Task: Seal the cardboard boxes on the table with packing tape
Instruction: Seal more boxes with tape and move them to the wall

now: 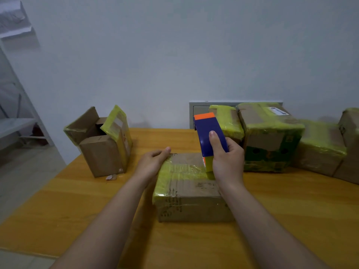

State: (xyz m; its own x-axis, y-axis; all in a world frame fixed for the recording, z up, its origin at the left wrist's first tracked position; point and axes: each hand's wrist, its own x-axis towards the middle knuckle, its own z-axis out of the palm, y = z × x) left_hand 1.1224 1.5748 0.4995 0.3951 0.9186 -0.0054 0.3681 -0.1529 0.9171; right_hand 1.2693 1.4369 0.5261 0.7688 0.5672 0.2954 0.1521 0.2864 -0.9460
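Of the hands, the left hand (153,162) rests with fingers fairly straight on the far-left corner of the box (191,193) at mid-bench (77,191). The right hand (227,162) grips the tape dispenser (206,131), whose length rises from the lid with the orange end pointing toward the wall. The hand hides most of its roll.

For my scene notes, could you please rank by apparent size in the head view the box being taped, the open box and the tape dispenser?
1. box being taped: largest, but nearest the camera.
2. open box: close behind and farther off, so true order unsure.
3. tape dispenser: clearly smallest.
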